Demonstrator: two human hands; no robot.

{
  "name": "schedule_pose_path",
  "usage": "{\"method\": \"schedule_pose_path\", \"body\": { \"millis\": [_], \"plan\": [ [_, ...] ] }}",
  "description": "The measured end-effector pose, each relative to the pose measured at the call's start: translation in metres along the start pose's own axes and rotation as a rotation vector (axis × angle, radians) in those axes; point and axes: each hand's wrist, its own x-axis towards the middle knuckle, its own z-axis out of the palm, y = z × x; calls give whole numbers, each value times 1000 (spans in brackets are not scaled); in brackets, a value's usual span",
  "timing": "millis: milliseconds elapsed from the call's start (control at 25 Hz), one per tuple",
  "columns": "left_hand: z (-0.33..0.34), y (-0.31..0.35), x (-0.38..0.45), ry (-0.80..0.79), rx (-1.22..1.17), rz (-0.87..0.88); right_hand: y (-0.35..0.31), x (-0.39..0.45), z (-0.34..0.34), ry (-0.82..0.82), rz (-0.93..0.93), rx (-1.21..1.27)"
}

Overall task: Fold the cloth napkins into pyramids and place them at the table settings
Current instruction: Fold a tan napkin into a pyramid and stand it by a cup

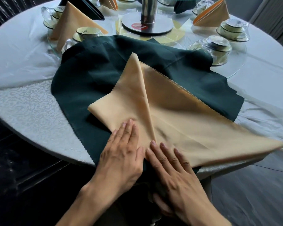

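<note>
You've got a tan napkin [178, 115] lying flat near the front edge of the desk, on top of a spread-out dark green napkin [91, 74]. Its left corner is folded up to the middle, so there's a crease running to a point at the far end; the right corner is still spread out. Two finished tan pyramids sit further back, one far left [69, 22], one far right [214, 15].

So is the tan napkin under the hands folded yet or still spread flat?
Partly folded: the tan napkin has its left corner turned up to the top point, the right side still flat. Not yet a pyramid.
</note>
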Motion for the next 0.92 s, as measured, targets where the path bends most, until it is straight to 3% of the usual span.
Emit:
{"method": "schedule_pose_path", "body": {
  "millis": [160,440,800,920],
  "plan": [
    [0,-3,-6,-39,55,29,49,-14,-24,33,-43,192],
    [1,-3,-8,-74,72,33,162,-47,-53,-3,63,126],
    [4,-1,-7,-93,80,13,222,-75,-67,-21,222,28],
    [5,0,-6,-99,80,11,242,-80,-80,57,328,168]
  ]
}}
